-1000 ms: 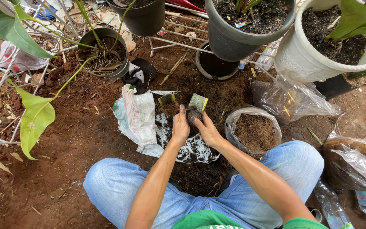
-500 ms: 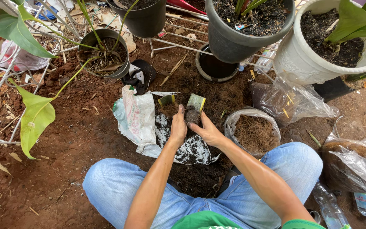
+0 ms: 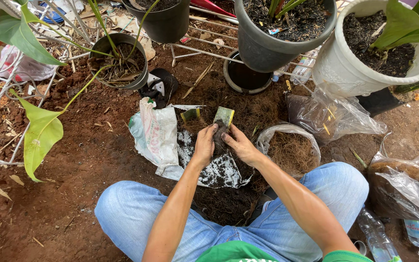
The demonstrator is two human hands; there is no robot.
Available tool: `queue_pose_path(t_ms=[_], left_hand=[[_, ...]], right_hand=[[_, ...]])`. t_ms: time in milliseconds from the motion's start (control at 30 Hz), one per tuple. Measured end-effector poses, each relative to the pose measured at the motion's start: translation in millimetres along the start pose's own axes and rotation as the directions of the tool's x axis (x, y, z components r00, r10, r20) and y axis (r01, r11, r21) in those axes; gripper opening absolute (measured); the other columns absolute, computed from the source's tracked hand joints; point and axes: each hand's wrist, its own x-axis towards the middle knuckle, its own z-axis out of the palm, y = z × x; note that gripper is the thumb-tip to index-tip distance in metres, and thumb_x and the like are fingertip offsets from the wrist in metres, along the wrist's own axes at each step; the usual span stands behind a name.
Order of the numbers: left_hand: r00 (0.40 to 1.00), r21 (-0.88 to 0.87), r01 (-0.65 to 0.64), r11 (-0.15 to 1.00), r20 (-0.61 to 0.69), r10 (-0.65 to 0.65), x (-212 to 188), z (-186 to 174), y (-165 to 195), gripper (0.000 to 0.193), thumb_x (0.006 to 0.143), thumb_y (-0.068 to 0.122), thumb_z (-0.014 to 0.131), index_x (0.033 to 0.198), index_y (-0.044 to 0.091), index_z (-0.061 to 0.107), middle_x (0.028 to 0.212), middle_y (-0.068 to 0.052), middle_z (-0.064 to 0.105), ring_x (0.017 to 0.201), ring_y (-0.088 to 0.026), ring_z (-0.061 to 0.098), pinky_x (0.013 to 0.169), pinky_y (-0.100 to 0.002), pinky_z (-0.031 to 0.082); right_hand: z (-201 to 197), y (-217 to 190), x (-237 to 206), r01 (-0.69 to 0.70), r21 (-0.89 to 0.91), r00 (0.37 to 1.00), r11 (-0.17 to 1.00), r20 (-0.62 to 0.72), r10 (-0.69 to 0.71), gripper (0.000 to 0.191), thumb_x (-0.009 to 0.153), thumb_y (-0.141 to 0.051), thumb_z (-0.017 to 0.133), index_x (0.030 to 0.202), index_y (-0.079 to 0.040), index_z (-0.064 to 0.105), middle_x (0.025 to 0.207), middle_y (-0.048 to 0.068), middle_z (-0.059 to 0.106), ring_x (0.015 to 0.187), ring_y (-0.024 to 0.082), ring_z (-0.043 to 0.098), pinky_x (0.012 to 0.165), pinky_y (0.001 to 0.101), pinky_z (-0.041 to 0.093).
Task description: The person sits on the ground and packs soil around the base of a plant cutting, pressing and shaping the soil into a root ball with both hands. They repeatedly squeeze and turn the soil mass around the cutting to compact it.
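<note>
Both hands meet on a small green-rimmed planting bag (image 3: 221, 127) packed with dark soil: the left hand (image 3: 204, 144) has its grip closed on the bag's left side, the right hand (image 3: 238, 144) on its right. It sits above an open white sack (image 3: 158, 133) of potting mix on the red dirt ground (image 3: 83, 170), between the person's jeans-clad knees (image 3: 132, 213).

We cannot see what the left hand (image 3: 203, 144) and right hand (image 3: 237, 144) press between them; fingers (image 3: 211, 130) cover it. The white pot (image 3: 360, 73), grey pot (image 3: 267, 51) and bottle (image 3: 377, 238) run off the edges
</note>
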Motion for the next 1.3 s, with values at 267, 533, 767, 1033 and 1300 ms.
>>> queue_pose_path(t_ms=[267,533,767,1033,1300], left_hand=[[0.996,0.04,-0.009,0.999,-0.089,0.012,4.8,-1.2,-1.2,0.039,0.107,0.037,0.045,0.092,0.005,0.063,0.055,0.005,0.047,0.033,-0.006,0.029,0.03,-0.027,0.021],[1.0,0.049,-0.015,0.999,-0.018,0.016,3.9,-2.8,2.3,0.041,0.11,0.034,0.044,0.091,0.004,0.062,0.06,0.005,0.053,0.036,-0.006,0.031,0.033,-0.027,0.024],[0.999,-0.111,-0.041,0.993,0.001,0.041,5.4,-1.7,1.3,0.039,0.111,0.032,0.047,0.105,-0.001,0.066,0.082,-0.001,0.068,0.057,-0.005,0.051,0.048,-0.025,0.039],[0.998,0.121,0.001,0.993,-0.055,0.006,4.6,-1.1,-0.4,0.041,0.109,0.036,0.044,0.102,0.003,0.068,0.064,0.002,0.053,0.037,-0.006,0.031,0.031,-0.026,0.023],[0.98,0.445,-0.196,0.874,0.055,0.192,0.2,5.6,-1.6,0.047,0.111,0.028,0.035,0.105,-0.004,0.07,0.077,-0.004,0.064,0.065,-0.013,0.05,0.067,-0.035,0.045]], right_hand=[[1.0,3.1,3.2,-0.012,0.095,1.0,0.995,0.014,0.011,0.075,0.098,-0.033,0.064,0.157,-0.002,0.032,0.149,0.012,0.053,0.134,0.019,0.049,0.114,0.0365,0.038],[-1.2,2.4,-0.7,-0.04,0.302,0.998,0.952,0.066,0.021,0.08,0.095,-0.018,0.068,0.159,0.001,0.024,0.143,0.01,0.054,0.124,0.012,0.058,0.104,0.0207,0.054],[-5.4,-1.0,-0.1,-0.158,0.265,0.987,0.951,0.027,0.156,0.08,0.097,-0.013,0.065,0.165,-0.002,0.024,0.139,0.014,0.058,0.106,0.019,0.05,0.08,0.033,0.043],[-2.8,5.2,1.9,-0.318,0.115,0.929,0.941,-0.164,0.333,0.086,0.099,-0.021,0.065,0.169,-0.007,0.016,0.156,0.01,0.036,0.134,0.013,0.035,0.111,0.0423,0.028],[0.9,-0.3,1.6,-0.177,0.378,0.972,0.909,-0.079,0.222,0.046,0.1,-0.033,0.058,0.14,-0.01,0.057,0.139,0.006,0.061,0.129,0.019,0.054,0.115,0.0443,0.041]])
